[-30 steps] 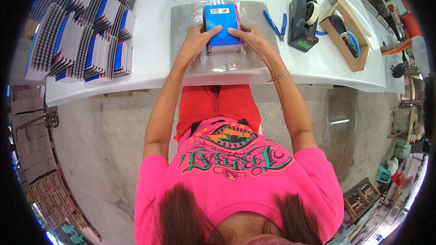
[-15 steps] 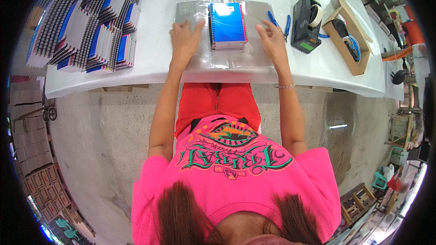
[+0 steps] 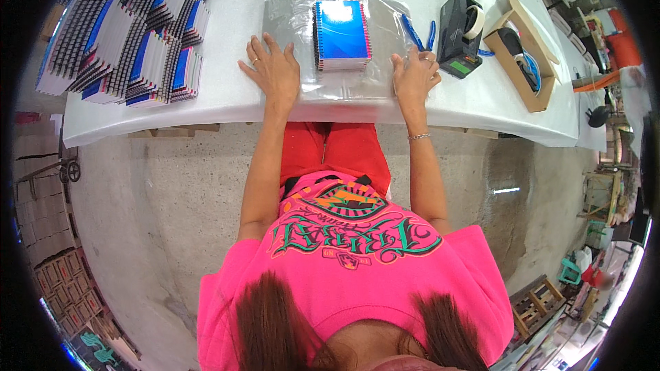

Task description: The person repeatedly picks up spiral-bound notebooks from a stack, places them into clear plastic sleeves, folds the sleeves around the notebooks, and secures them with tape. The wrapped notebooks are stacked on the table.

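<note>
Hands, two, apart, with the notebooks between them. Left hand (image 3: pixel 275 72): palm down, fingers spread, resting at the left side of a clear plastic sheet (image 3: pixel 344 85). Right hand (image 3: pixel 415 77): fingers loosely bent, at the sheet's right side; from where I stand I cannot tell whether it pinches the edge.

Notebook stack (image 3: pixel 342 31), one: blue cover, spiral-bound, lying on the sheet, touched by neither hand.

To the right, on the white-covered table (image 3: pixel 237 7): blue-handled pliers (image 3: pixel 431 36), just beyond the right hand; black tape dispenser (image 3: pixel 454 24) with a pale roll; open cardboard box (image 3: pixel 539 102).

To the left: rows of spiral notebooks (image 3: pixel 157 62), piled close together.
</note>
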A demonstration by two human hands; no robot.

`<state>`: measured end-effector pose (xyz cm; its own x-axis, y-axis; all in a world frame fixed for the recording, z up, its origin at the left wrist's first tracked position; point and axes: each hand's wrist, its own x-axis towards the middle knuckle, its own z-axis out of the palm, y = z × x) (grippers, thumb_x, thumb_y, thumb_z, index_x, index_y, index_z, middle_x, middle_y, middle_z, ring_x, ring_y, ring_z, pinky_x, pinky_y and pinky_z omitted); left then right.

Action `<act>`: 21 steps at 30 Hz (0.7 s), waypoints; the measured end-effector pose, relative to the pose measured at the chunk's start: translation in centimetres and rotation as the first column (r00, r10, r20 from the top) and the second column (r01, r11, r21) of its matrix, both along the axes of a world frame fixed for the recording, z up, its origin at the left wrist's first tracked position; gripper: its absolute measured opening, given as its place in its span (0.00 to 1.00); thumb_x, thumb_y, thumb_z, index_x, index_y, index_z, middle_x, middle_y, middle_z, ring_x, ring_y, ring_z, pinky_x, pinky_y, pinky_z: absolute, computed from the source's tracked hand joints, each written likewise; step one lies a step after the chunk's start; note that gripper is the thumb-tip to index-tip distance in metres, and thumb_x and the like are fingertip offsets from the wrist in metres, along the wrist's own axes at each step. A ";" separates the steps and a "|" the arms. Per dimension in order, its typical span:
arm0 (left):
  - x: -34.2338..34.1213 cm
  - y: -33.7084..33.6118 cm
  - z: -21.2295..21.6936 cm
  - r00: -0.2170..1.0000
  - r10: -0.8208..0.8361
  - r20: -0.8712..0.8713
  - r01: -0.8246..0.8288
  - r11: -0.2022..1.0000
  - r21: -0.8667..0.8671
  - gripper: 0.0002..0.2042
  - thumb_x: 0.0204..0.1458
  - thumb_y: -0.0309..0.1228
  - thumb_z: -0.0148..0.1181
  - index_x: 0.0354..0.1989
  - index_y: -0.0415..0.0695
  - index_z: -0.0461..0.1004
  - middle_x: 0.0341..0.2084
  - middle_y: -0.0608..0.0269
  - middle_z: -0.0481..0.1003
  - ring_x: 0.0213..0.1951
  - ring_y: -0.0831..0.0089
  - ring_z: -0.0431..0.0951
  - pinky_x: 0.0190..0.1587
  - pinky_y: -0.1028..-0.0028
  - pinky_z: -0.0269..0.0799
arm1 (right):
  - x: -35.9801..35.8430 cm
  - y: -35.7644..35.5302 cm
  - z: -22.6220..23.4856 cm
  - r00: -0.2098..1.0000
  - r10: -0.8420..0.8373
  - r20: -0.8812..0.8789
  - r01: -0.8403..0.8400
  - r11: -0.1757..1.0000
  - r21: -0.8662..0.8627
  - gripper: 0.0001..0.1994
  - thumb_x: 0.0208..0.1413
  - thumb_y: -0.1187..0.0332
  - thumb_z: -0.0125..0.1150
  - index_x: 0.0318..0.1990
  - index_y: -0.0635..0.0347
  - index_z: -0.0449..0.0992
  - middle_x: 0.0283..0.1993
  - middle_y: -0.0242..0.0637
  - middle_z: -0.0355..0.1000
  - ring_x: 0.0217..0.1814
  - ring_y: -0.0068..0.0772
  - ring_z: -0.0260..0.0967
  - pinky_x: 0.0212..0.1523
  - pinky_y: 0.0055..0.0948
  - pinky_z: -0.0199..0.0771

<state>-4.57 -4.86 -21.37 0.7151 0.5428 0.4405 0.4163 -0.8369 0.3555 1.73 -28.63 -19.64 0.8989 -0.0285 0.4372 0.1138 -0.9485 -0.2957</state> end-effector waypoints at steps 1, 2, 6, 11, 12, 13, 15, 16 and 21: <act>-0.1 0.1 0.0 1.000 -0.007 -0.023 0.007 1.000 0.001 0.28 0.60 0.43 0.49 0.62 0.34 0.63 0.64 0.40 0.56 0.67 0.48 0.51 0.65 0.37 0.39 | -0.3 0.2 0.2 1.000 0.030 -0.010 -0.030 1.000 0.001 0.18 0.53 0.65 0.63 0.52 0.54 0.76 0.52 0.46 0.65 0.56 0.46 0.59 0.56 0.48 0.53; -0.1 0.2 0.0 0.999 -0.015 -0.046 0.015 1.000 0.001 0.28 0.60 0.43 0.49 0.62 0.35 0.63 0.64 0.40 0.56 0.67 0.48 0.52 0.65 0.37 0.39 | -0.4 0.4 0.3 0.998 0.060 -0.020 -0.060 0.998 0.002 0.18 0.53 0.65 0.63 0.52 0.53 0.77 0.52 0.46 0.65 0.56 0.46 0.59 0.57 0.49 0.52; -0.4 0.0 1.2 0.997 -0.048 -0.066 0.046 0.998 -0.041 0.27 0.61 0.44 0.48 0.62 0.34 0.64 0.64 0.40 0.57 0.67 0.48 0.52 0.65 0.37 0.40 | 0.0 0.5 0.3 0.983 0.179 0.026 -0.181 0.982 0.056 0.16 0.54 0.68 0.61 0.50 0.55 0.76 0.51 0.45 0.67 0.56 0.46 0.60 0.56 0.50 0.53; 0.0 0.6 -0.1 1.000 0.024 0.003 -0.024 1.000 0.006 0.27 0.61 0.44 0.48 0.62 0.36 0.64 0.64 0.40 0.57 0.67 0.47 0.53 0.65 0.39 0.41 | 2.1 0.6 0.9 0.941 0.322 -0.104 -0.238 0.848 0.473 0.22 0.54 0.70 0.60 0.57 0.57 0.68 0.46 0.47 0.70 0.48 0.45 0.67 0.53 0.49 0.59; 0.0 0.6 0.0 1.000 0.020 -0.015 -0.020 1.000 0.008 0.27 0.61 0.44 0.48 0.62 0.36 0.64 0.64 0.40 0.57 0.67 0.47 0.53 0.65 0.39 0.41 | 2.5 0.3 0.9 0.940 0.326 -0.098 -0.223 0.808 0.545 0.24 0.54 0.68 0.61 0.59 0.59 0.66 0.41 0.45 0.70 0.43 0.41 0.68 0.48 0.43 0.63; 0.0 0.6 0.1 0.999 0.017 -0.034 -0.016 1.000 0.009 0.27 0.61 0.43 0.48 0.62 0.36 0.63 0.64 0.40 0.57 0.67 0.47 0.53 0.65 0.39 0.41 | 3.0 0.0 0.9 0.940 0.330 -0.092 -0.208 0.763 0.612 0.26 0.55 0.66 0.62 0.60 0.61 0.64 0.35 0.42 0.70 0.38 0.37 0.69 0.42 0.37 0.66; -0.1 0.6 0.3 0.998 0.009 -0.063 -0.009 1.000 0.010 0.27 0.61 0.43 0.47 0.63 0.36 0.63 0.64 0.40 0.57 0.67 0.47 0.54 0.66 0.39 0.41 | 3.7 -1.0 0.7 0.936 0.339 -0.099 -0.207 0.755 0.623 0.29 0.55 0.63 0.63 0.62 0.65 0.62 0.30 0.37 0.70 0.32 0.31 0.69 0.35 0.29 0.68; -0.1 0.7 0.4 0.997 0.005 -0.073 -0.005 1.000 0.009 0.27 0.61 0.43 0.47 0.63 0.36 0.63 0.65 0.40 0.56 0.67 0.47 0.54 0.66 0.39 0.41 | 4.1 -1.6 0.6 0.932 0.343 -0.114 -0.223 0.793 0.567 0.30 0.55 0.62 0.64 0.62 0.66 0.61 0.29 0.36 0.69 0.32 0.28 0.68 0.34 0.27 0.67; 0.6 0.6 0.2 0.998 0.048 0.032 -0.049 0.998 0.027 0.25 0.61 0.46 0.47 0.62 0.42 0.66 0.63 0.46 0.60 0.64 0.51 0.58 0.63 0.41 0.47 | 6.2 -2.9 -0.3 0.894 0.435 -0.104 -0.353 0.829 0.434 0.34 0.55 0.62 0.65 0.64 0.67 0.58 0.29 0.32 0.67 0.28 0.22 0.65 0.27 0.23 0.64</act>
